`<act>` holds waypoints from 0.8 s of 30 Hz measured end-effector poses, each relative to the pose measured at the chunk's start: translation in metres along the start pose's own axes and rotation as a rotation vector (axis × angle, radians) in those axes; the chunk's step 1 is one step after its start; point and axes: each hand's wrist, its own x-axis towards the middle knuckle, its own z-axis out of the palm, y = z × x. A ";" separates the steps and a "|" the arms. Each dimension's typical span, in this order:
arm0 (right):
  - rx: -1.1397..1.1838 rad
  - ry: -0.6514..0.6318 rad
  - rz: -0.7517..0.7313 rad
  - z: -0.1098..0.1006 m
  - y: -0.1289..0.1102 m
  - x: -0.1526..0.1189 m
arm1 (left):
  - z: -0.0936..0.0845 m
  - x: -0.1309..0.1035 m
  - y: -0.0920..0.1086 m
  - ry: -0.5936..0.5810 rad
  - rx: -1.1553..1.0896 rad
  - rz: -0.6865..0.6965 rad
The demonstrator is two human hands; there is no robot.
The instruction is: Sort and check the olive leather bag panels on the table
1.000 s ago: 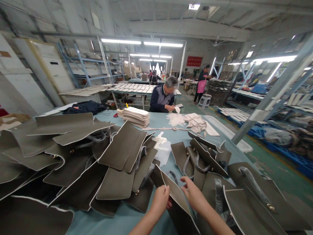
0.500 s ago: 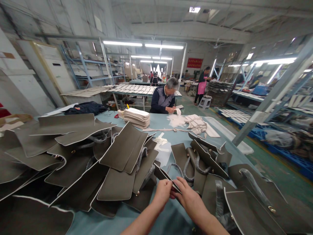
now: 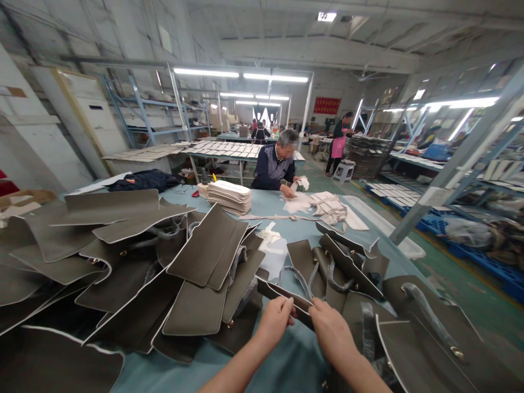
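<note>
Between my hands is a dark olive bag panel (image 3: 270, 289) with a pale cut edge and a plastic-wrapped handle (image 3: 298, 275) rising behind it. My left hand (image 3: 275, 318) pinches its upper edge near the middle. Farther right along the same edge, my right hand (image 3: 327, 323) is closed on it, thumb on top. The panel's lower part is hidden by my hands. A heap of similar olive panels (image 3: 207, 245) lies to the left, overlapping each other. More panels with wrapped handles (image 3: 426, 311) and gold-coloured fittings lie to the right.
Across the blue-green table (image 3: 196, 376) a co-worker (image 3: 272, 164) sits handling pale pieces. A stack of cream panels (image 3: 229, 197), white scraps (image 3: 269, 237) and beige pieces (image 3: 329, 206) lie toward the far side. A metal post (image 3: 446, 177) rises at the right.
My right hand has shifted right along the panel's edge, away from my left hand. The panel now lies flatter across. The co-worker's hand has lowered to the pale scraps.
</note>
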 end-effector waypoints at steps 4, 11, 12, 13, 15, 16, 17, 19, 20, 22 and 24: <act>0.046 -0.063 -0.181 -0.018 0.018 0.009 | -0.051 0.001 0.018 0.205 0.518 0.525; 0.266 -0.197 -0.464 -0.050 0.036 0.025 | -0.111 0.007 0.016 -0.330 0.454 0.327; 0.276 -0.207 -0.478 -0.051 0.037 0.027 | -0.112 0.005 0.014 -0.366 0.404 0.275; 0.267 -0.208 -0.484 -0.051 0.037 0.029 | -0.111 0.002 0.013 -0.379 0.362 0.233; 0.190 -0.163 -0.453 -0.048 0.036 0.032 | -0.108 -0.005 0.010 -0.386 0.294 0.172; 0.131 -0.112 -0.421 -0.045 0.036 0.033 | -0.106 -0.007 0.007 -0.392 0.258 0.145; 0.070 -0.047 -0.384 -0.043 0.035 0.034 | -0.106 -0.009 0.005 -0.395 0.219 0.120; -0.016 0.093 -0.325 -0.038 0.034 0.034 | -0.106 -0.011 -0.001 -0.391 0.143 0.081; -0.030 0.149 -0.320 -0.036 0.033 0.033 | -0.107 -0.012 -0.003 -0.387 0.114 0.065; -0.022 0.217 -0.349 -0.033 0.032 0.033 | -0.110 -0.013 -0.006 -0.400 0.109 0.045; -0.016 0.237 -0.388 -0.030 0.031 0.033 | -0.110 -0.013 -0.005 -0.428 0.192 0.044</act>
